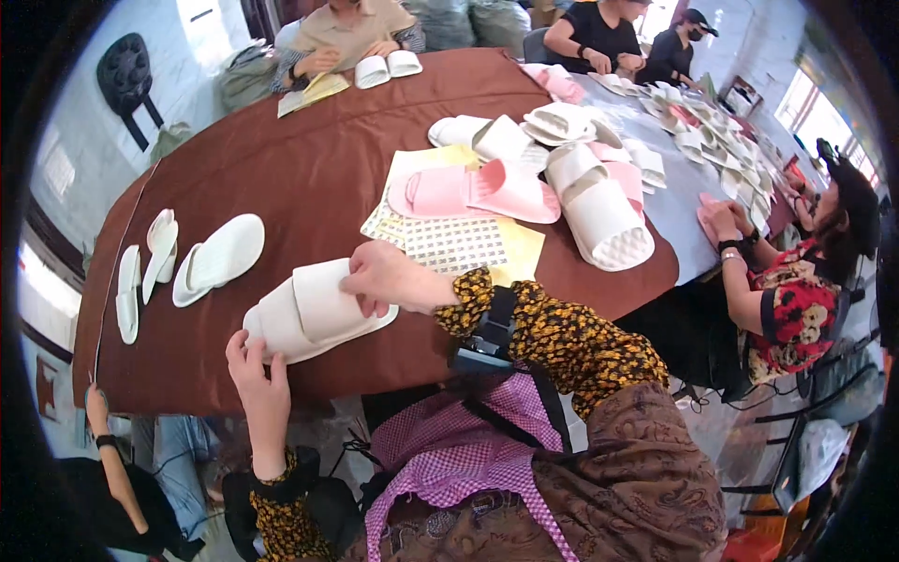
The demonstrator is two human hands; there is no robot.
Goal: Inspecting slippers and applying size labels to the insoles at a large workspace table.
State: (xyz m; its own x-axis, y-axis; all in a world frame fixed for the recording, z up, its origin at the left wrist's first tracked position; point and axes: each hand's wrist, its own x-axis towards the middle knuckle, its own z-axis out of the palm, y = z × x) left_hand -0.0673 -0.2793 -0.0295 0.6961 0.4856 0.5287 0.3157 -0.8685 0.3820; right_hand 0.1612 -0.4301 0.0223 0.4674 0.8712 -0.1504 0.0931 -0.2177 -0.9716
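A pair of white slippers (328, 304), one tucked against the other, lies in front of me near the table's front edge. My right hand (389, 281) is closed on the wide strap at their right end, its fingers curled over the edge. At the other end, my left hand (257, 379) grips the slippers' rim, thumb and fingers around it. The undersides of the slippers are hidden.
Yellow label sheets (449, 245) lie beyond my right hand, under a pink slipper (478, 190). White slippers (599, 206) pile up on the right. More white slippers (220, 259) rest at left on the brown-covered table (309, 150). Several people work around it.
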